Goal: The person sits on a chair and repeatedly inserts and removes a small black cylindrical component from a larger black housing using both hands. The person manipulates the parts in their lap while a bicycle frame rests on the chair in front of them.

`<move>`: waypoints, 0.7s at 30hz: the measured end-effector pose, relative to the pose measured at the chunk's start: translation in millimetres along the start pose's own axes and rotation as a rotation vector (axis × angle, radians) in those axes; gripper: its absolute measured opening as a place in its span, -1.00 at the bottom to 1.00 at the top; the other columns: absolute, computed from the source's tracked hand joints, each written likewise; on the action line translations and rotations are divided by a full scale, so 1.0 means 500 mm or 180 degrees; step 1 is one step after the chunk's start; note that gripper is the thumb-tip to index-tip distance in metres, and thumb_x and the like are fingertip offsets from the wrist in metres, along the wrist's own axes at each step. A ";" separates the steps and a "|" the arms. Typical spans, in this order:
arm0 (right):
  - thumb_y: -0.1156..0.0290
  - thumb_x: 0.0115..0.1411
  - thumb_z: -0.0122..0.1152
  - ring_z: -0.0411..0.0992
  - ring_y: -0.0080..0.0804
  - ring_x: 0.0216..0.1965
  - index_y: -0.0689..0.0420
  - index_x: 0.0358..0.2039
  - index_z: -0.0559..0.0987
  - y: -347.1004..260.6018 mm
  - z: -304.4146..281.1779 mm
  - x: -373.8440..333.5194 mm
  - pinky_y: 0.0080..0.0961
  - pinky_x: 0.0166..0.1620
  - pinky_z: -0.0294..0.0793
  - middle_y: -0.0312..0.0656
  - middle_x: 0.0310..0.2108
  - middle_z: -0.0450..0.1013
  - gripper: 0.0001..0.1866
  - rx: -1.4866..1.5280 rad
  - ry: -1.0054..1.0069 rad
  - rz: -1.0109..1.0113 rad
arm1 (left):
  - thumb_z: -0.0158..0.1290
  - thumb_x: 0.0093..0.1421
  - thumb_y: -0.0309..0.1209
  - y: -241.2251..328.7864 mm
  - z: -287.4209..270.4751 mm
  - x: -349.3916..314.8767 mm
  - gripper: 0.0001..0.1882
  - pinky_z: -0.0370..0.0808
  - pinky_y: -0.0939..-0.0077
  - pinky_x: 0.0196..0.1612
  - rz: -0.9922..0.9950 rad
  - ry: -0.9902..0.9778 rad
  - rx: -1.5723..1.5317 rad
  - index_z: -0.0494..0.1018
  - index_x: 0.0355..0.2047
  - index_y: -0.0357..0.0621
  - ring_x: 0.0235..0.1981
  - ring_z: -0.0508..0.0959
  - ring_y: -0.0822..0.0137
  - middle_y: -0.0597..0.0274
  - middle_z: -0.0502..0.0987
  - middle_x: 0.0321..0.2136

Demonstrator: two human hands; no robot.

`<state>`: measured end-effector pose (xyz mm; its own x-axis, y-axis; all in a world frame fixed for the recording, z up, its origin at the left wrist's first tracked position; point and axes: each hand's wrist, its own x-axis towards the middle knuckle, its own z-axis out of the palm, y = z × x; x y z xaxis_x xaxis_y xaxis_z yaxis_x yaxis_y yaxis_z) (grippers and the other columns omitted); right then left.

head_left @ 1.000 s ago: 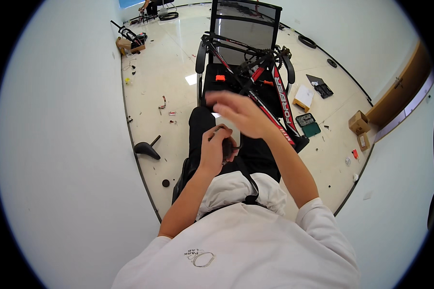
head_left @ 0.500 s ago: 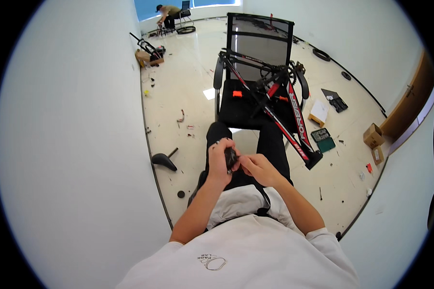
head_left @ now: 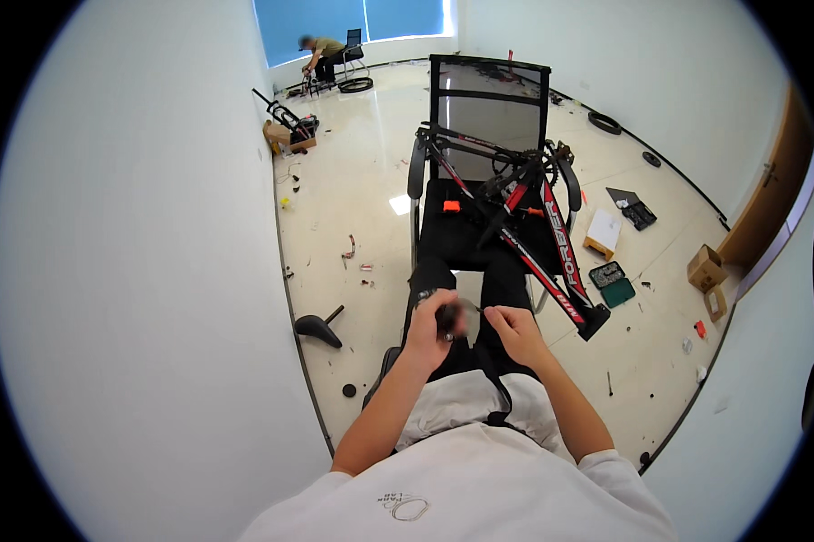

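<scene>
1. Head view: nearest me, my left hand (head_left: 430,332) is wrapped around a dark part (head_left: 446,318) above the lap; I judge this grip steadies it for the other hand. Blur hides its exact kind.
2. My right hand (head_left: 515,334), just beside it, is curled into a pinch, apparently on a thin dark piece (head_left: 479,310) too small for me to identify.
3. Left of my legs (head_left: 432,278), a saddle (head_left: 316,331) lies on the floor (head_left: 380,298), probably set aside.
4. Beyond, a bicycle frame (head_left: 562,242) lies slanted across a black chair (head_left: 488,110), likely to keep it within reach.
5. Right of that, a green case (head_left: 618,293) lies open, presumably for access.
6. Farthest, a co-worker (head_left: 328,49) bends forward.
</scene>
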<state>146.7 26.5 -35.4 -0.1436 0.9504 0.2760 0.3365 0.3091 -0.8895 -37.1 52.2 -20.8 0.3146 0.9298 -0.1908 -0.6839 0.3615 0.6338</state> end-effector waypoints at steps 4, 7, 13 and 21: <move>0.22 0.27 0.11 0.05 -0.66 -0.65 0.33 -0.58 0.45 -0.023 -0.013 0.009 -0.50 -0.60 0.07 -0.21 -0.78 0.16 -0.58 -0.0449 0.0414 -0.0126 | 0.08 0.13 -0.36 -0.006 0.026 -0.006 -0.83 0.37 0.48 -0.60 -0.0500 0.0345 -0.0488 0.35 -0.46 -0.16 -0.59 0.43 0.35 0.22 0.43 -0.58; 0.22 0.27 0.11 0.05 -0.67 -0.65 0.33 -0.57 0.46 -0.018 -0.031 0.005 -0.51 -0.60 0.07 -0.22 -0.78 0.15 -0.58 -0.0503 0.0167 -0.0068 | 0.07 0.14 -0.37 -0.035 0.010 0.003 -0.86 0.36 0.51 -0.61 -0.0470 0.0424 -0.0755 0.34 -0.44 -0.13 -0.60 0.42 0.36 0.24 0.43 -0.56; 0.16 0.29 0.10 0.04 -0.76 -0.67 0.23 -0.70 0.41 0.022 -0.053 0.002 -0.61 -0.63 -0.04 -0.49 -0.75 0.19 -0.51 0.0654 0.0030 0.0477 | 0.05 0.18 -0.31 -0.042 0.029 -0.012 -0.81 0.31 0.48 -0.60 -0.0606 -0.0219 -0.0479 0.32 -0.48 -0.10 -0.63 0.39 0.35 0.22 0.39 -0.62; 0.19 0.27 0.11 -0.04 -0.71 -0.75 0.04 -0.73 0.29 0.004 -0.086 -0.005 -0.65 -0.66 -0.11 -0.48 -0.75 0.04 -0.55 0.2847 -0.0032 0.1261 | 0.08 0.12 -0.47 -0.076 0.049 -0.030 -0.88 0.41 0.44 -0.51 -0.0174 -0.0780 0.0991 0.35 -0.47 -0.16 -0.62 0.44 0.36 0.22 0.41 -0.61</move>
<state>187.7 26.4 -22.4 -0.1817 0.9781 -0.1019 -0.4673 -0.1770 -0.8662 0.1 22.7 -23.4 0.5184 0.8522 -0.0700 -0.4413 0.3368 0.8317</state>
